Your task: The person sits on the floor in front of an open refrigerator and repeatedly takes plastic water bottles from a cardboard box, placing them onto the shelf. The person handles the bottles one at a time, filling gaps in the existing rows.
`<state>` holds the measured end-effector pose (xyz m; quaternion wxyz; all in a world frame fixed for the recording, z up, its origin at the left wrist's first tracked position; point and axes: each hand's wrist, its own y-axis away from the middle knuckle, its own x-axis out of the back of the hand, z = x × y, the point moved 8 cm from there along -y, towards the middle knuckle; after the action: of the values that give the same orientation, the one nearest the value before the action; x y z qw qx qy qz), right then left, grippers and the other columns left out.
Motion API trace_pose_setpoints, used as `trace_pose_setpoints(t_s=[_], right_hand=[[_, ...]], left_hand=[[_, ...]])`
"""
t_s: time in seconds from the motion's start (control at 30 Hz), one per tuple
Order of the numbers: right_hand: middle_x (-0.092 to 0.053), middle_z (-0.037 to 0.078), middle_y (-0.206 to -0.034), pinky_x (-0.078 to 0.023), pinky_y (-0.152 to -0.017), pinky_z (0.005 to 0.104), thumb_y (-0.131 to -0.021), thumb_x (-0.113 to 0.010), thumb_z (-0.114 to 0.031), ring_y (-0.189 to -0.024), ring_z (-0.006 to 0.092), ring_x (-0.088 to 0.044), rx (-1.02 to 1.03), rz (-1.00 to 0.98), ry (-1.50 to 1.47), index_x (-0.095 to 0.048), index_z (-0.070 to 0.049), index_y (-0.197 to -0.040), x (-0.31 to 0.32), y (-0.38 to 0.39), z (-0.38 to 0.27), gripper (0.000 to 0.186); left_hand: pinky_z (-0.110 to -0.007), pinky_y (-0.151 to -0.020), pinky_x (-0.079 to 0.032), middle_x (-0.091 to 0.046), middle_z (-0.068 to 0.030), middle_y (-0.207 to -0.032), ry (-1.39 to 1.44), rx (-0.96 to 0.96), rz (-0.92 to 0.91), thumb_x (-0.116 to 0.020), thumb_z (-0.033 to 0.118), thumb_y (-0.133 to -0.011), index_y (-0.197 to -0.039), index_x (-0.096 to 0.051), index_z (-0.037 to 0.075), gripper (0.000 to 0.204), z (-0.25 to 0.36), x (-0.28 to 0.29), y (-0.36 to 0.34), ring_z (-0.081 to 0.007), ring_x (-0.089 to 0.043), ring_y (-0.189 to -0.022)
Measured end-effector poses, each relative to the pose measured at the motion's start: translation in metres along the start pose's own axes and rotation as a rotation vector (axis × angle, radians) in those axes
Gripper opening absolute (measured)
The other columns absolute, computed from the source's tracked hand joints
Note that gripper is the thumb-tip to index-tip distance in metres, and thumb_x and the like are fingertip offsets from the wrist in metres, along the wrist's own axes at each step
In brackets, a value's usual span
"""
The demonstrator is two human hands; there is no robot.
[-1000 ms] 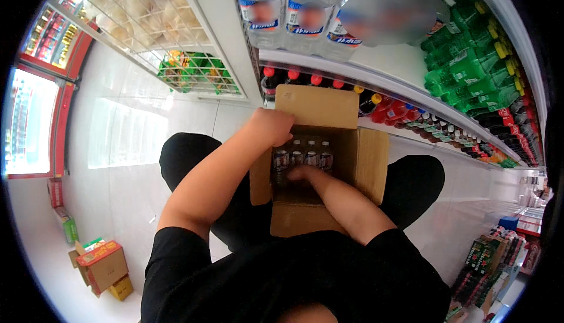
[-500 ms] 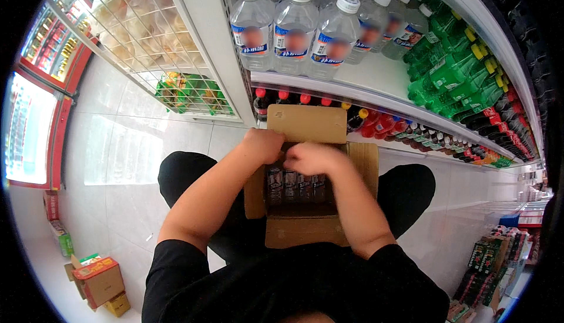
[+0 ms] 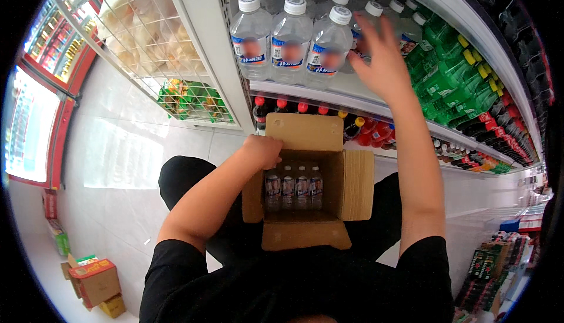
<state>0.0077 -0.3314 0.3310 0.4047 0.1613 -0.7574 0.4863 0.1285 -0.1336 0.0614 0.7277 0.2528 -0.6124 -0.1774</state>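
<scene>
An open cardboard box (image 3: 357, 185) sits between my knees with its flaps folded out. Inside it, several clear bottles (image 3: 302, 187) with blue labels stand in a row. My left hand (image 3: 264, 150) is closed over the box's far left corner. Up on the shelf, my right hand (image 3: 380, 59) is open with fingers spread, beside a clear bottle (image 3: 327, 53) in the front row. Its fingers partly hide another white-capped bottle (image 3: 373, 9) behind them; whether they touch it I cannot tell.
Green bottles (image 3: 449, 82) lie stacked right of the clear ones on the shelf (image 3: 346, 83). Dark and red drinks line the level below. A white wire rack (image 3: 194, 41) with bagged goods stands at left. Cartons (image 3: 97, 282) rest on the floor at lower left.
My right hand has left the box and reached up and right to the bottles on the shelf, its fingers spreading. My left hand stays at the box corner.
</scene>
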Motion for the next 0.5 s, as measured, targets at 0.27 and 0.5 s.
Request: trace_pose_setpoints(t_s=[0.27, 0.5], right_hand=[[-0.051, 0.029, -0.133, -0.044, -0.108, 0.0517, -0.082, -0.076, -0.021, -0.131, 0.0448, -0.048, -0.078, 0.237, -0.073, -0.057, -0.02, -0.137, -0.002, 0.01, 0.012, 0.058], [-0.05, 0.022, -0.136, -0.045, -0.105, 0.0431, -0.08, -0.083, -0.014, -0.127, 0.0388, -0.051, -0.044, 0.456, -0.009, -0.057, -0.007, -0.134, 0.022, 0.099, 0.041, 0.061]], left_hand=[[-0.046, -0.087, -0.057, -0.074, -0.0136, -0.113, -0.011, -0.002, 0.047, -0.071, 0.039, -0.093, -0.121, -0.065, 0.01, 0.041, 0.001, 0.001, 0.004, -0.0322, -0.072, -0.107], [-0.051, -0.084, -0.056, -0.073, -0.0183, -0.11, -0.019, -0.03, 0.009, -0.067, 0.041, -0.094, -0.127, -0.059, 0.01, 0.045, 0.005, 0.002, 0.003, -0.0367, -0.071, -0.104]])
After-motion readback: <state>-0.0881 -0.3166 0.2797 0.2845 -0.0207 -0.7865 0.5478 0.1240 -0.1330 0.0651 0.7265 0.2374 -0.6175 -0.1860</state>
